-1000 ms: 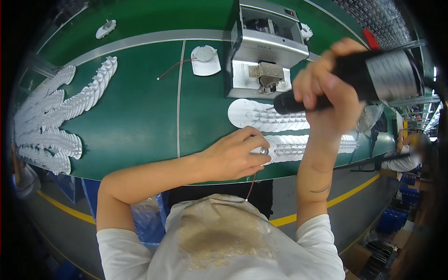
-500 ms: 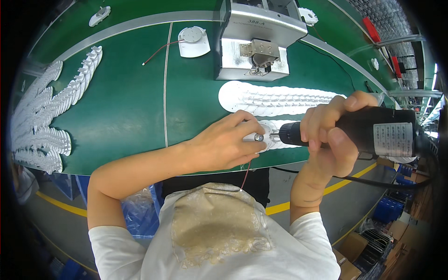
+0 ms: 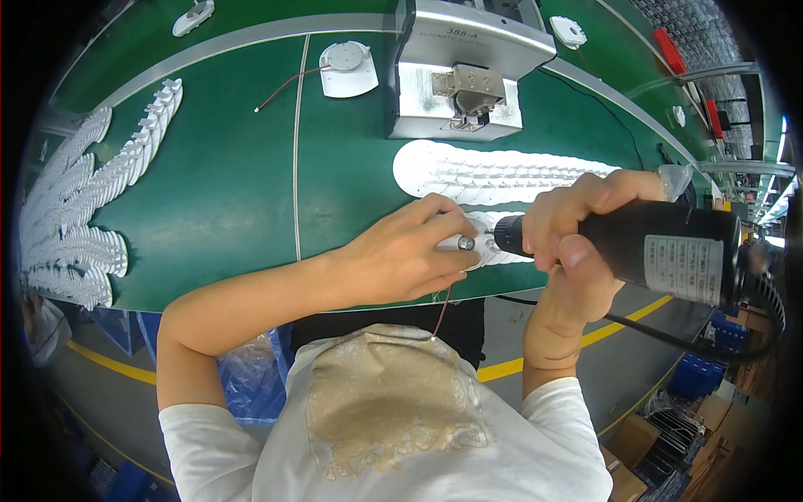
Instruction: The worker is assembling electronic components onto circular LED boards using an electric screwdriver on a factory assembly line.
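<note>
My right hand (image 3: 575, 251) is wrapped round a black electric screwdriver (image 3: 661, 224), held almost level with its nose pointing left. That nose is at a white plastic part (image 3: 483, 224), close to my left fingertips; the bit's tip is hard to make out. My left hand (image 3: 410, 253) is closed on this part, its fingers bent over the left side and covering much of it. A small round silver piece (image 3: 466, 243) shows between the fingers. From beneath the hand a thin red wire (image 3: 442, 311) hangs over the table's front edge.
Overlapping white parts (image 3: 502, 176) form a row beyond my hands. Behind stands a silver machine (image 3: 456, 109). A white part with a round motor (image 3: 350, 71) lies left of it. Stacked white parts (image 3: 138, 155) fill the green table's left side. A black cable (image 3: 677, 339) trails from the screwdriver.
The screwdriver has moved slightly left, closer to the white part, and its rear end has tipped a little lower. My left hand keeps its hold.
</note>
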`<action>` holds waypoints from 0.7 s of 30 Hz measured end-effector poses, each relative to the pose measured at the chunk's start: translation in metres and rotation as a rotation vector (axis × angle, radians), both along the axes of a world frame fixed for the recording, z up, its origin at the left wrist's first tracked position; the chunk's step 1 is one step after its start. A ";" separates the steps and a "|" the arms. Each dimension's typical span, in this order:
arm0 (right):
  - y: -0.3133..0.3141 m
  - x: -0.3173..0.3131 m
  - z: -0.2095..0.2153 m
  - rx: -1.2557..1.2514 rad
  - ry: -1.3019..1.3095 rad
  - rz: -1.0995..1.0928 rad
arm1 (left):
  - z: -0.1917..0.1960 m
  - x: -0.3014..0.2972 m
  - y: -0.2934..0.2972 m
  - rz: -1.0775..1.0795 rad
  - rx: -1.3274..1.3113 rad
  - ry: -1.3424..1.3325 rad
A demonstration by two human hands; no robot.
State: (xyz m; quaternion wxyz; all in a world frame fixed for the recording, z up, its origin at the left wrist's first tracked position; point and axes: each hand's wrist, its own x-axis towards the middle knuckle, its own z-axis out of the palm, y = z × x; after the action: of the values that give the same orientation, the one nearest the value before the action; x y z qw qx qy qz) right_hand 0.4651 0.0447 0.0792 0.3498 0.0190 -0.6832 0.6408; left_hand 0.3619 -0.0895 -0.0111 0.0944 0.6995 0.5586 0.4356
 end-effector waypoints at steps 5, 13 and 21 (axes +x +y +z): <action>0.001 0.000 0.000 -0.068 -0.006 0.039 | -0.001 0.001 0.000 0.004 -0.010 0.009; 0.000 -0.002 0.007 -0.096 0.018 -0.036 | -0.002 0.000 -0.001 -0.010 0.026 -0.009; 0.041 -0.033 0.056 -0.171 0.385 0.186 | -0.004 0.000 -0.005 0.004 0.028 0.004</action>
State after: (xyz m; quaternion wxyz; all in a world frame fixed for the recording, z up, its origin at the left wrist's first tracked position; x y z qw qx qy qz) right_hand 0.4322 0.0862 0.1350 0.4136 0.1743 -0.5423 0.7103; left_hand 0.3616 -0.0943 -0.0149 0.0826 0.7006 0.5540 0.4421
